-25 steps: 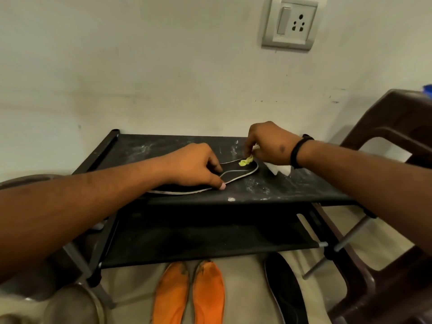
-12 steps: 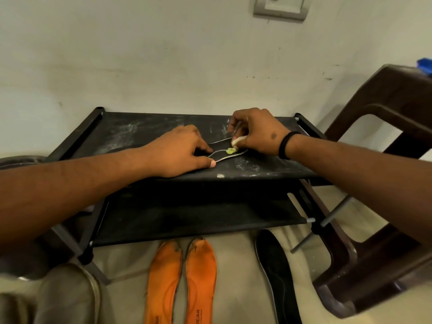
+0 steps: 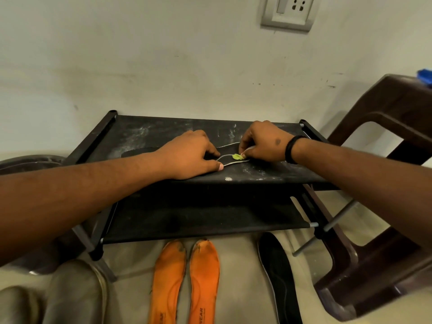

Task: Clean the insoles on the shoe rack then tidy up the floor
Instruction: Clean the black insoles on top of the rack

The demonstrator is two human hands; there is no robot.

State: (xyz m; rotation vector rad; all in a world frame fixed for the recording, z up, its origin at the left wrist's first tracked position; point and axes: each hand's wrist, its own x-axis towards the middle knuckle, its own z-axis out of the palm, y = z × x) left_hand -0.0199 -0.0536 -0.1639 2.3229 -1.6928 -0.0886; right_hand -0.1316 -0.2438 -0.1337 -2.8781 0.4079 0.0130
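While the black insole (image 3: 230, 160) lies flat on the top shelf of the shoe rack (image 3: 149, 134), the left hand (image 3: 189, 157) presses down on its middle with fingers curled over it and the thumb at its pale edge. The right hand (image 3: 259, 143) pinches a small yellow-green scrap (image 3: 236, 156) against the insole's end; what the scrap is cannot be told. A black band (image 3: 291, 148) circles the right wrist. White dust streaks the dark shelf fabric. On the beige floor (image 3: 243, 277) in front of the rack lie two orange insoles (image 3: 187, 277) side by side, each printed with letters ending in "WEAR", and another black insole (image 3: 279, 272) to their right. A brown plastic chair (image 3: 378, 141) stands at the right, and a grey switch and socket plate (image 3: 288, 11) sits on the scuffed pale wall (image 3: 140, 54).
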